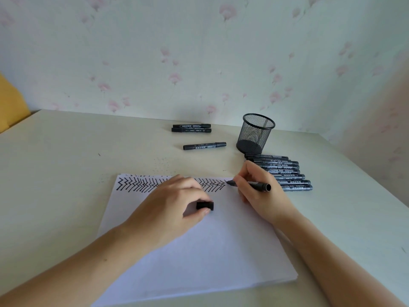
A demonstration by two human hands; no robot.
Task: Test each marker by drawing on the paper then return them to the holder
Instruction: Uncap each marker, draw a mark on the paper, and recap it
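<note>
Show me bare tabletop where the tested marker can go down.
Free: the table left of the paper, and the stretch between the lone marker and the paper's top edge. Crowded: right of the paper, where the marker row lies below the mesh holder.

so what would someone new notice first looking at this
Most likely the row of black zigzag marks along the far edge of the white paper, with the right hand holding an uncapped marker at the row's right end. The left hand rests on the paper, pinching the cap. Behind stands an empty mesh holder, with a row of markers lying just in front of it.
</note>
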